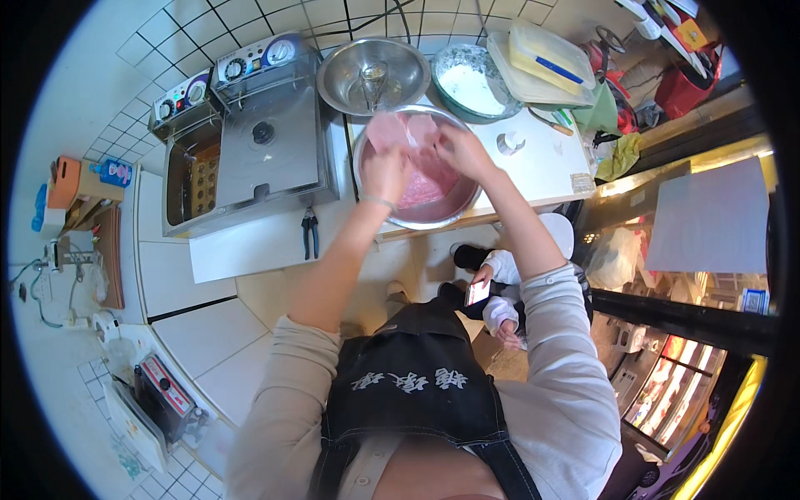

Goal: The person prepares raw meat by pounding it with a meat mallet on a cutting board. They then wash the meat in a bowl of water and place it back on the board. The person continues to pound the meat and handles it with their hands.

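Observation:
Over a stainless steel bowl (464, 199), my left hand (384, 177) grips a thin slice of pale pink raw meat (385, 131). My right hand (464, 150) pinches at the meat's right side, a little higher up. A second pale lobe (422, 128) shows between the hands; I cannot tell whether it belongs to the same slice. Both hands are slightly blurred. Beneath them, more pink raw meat (431, 184) lies in the bowl, partly hidden by my left hand and wrist.
Left stands a two-tank electric fryer, one tank under a steel lid (275, 162). Behind are a steel basin (331, 78) and a green bowl of white powder (472, 90). Pliers (310, 234) lie near the front edge. A seated person holds a phone (477, 292) below the counter.

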### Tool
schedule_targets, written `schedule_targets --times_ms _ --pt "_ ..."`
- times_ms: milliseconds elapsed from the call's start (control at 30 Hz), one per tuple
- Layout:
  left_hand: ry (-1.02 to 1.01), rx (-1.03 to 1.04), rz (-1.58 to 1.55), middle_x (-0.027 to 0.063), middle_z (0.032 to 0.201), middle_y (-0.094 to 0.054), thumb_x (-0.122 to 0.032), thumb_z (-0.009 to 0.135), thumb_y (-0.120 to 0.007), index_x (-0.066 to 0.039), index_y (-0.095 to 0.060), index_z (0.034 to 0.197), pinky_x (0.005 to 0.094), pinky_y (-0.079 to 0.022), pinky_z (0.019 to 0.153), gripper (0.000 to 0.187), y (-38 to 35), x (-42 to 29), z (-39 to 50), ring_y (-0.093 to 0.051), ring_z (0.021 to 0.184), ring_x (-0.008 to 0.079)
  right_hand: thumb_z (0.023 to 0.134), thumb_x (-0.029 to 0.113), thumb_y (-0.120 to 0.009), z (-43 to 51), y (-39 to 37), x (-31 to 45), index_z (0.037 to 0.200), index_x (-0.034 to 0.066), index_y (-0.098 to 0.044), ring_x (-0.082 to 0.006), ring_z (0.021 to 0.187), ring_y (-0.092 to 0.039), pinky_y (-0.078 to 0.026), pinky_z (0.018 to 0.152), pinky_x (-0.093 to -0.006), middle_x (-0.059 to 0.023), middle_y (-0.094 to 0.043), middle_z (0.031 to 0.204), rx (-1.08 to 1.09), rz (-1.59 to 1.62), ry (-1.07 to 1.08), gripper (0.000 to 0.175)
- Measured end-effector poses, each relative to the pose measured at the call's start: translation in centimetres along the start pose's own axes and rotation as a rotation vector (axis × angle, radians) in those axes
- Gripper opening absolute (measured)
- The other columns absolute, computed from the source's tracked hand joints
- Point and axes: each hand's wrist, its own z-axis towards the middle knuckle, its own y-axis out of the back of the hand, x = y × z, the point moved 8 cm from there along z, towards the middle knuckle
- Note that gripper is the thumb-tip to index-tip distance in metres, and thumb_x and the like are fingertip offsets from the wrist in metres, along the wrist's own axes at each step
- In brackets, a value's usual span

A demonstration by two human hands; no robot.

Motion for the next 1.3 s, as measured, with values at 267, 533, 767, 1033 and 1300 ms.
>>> schedule_targets --times_ms 267,533,767,1033,1300 --pt "-0.07 0.679 0.05 0.0182 0.102 -0.062 -0.026 0.08 -0.061 -0.001 -0.056 0.108 0.0441 -0.047 0.084 0.038 -6.4 -2.1 -6.7 -0.059 0.095 0.0346 0.075 0.019 -0.058 -5.6 -7.7 -5.1 0.089 0.0153 -0.066 -0.0307 0.083 -0.062 -0.048 0.075 -0.0434 -0.0117 -0.066 0.086 0.63 -0.351 -0.025 0.016" --pt "0.166 0.18 -0.076 0.0128 0.102 -0.062 -0.028 0.083 -0.057 -0.008 -0.055 0.114 0.0421 -0.047 0.084 0.037 14.2 4.9 -24.8 -0.058 0.097 0.0307 0.086 0.007 -0.055 -3.2 -7.6 17.4 0.099 0.001 -0.064 -0.0234 0.092 -0.063 -0.046 0.084 -0.0313 -0.0136 -0.066 0.093 0.255 0.043 0.121 0.017" --pt "1.15 -0.048 0.053 0.0133 0.104 -0.063 -0.033 0.081 -0.06 -0.007 -0.058 0.113 0.0413 -0.046 0.085 0.041 24.4 15.4 -60.7 -0.059 0.097 0.0321 0.091 0.005 -0.054 -17.4 -32.4 39.1 0.101 0.0001 -0.061 -0.0129 0.082 -0.061 -0.049 0.077 -0.0257 -0.0079 -0.065 0.09 0.954 0.532 0.313 0.014" --pt "1.704 -0.763 -0.086 0.0138 0.105 -0.064 -0.028 0.081 -0.06 -0.004 -0.058 0.111 0.0392 -0.047 0.084 0.038 30.8 14.6 -89.8 -0.059 0.098 0.0311 0.083 0.007 -0.062 -39.0 -45.5 67.4 0.097 0.0024 -0.065 -0.0169 0.081 -0.066 -0.05 0.072 -0.0277 -0.01 -0.068 0.089 1.373 0.385 1.106 0.015" --pt "1.747 -1.131 -0.122 0.0154 0.106 -0.062 -0.026 0.081 -0.061 -0.004 -0.058 0.109 0.0399 -0.047 0.083 0.036 33.6 14.9 -98.6 -0.058 0.099 0.0332 0.074 0.008 -0.064 -58.8 -60.9 86.7 0.094 0.0051 -0.061 -0.0294 0.083 -0.06 -0.049 0.07 -0.038 -0.0123 -0.062 0.089 1.219 0.421 1.63 0.02"
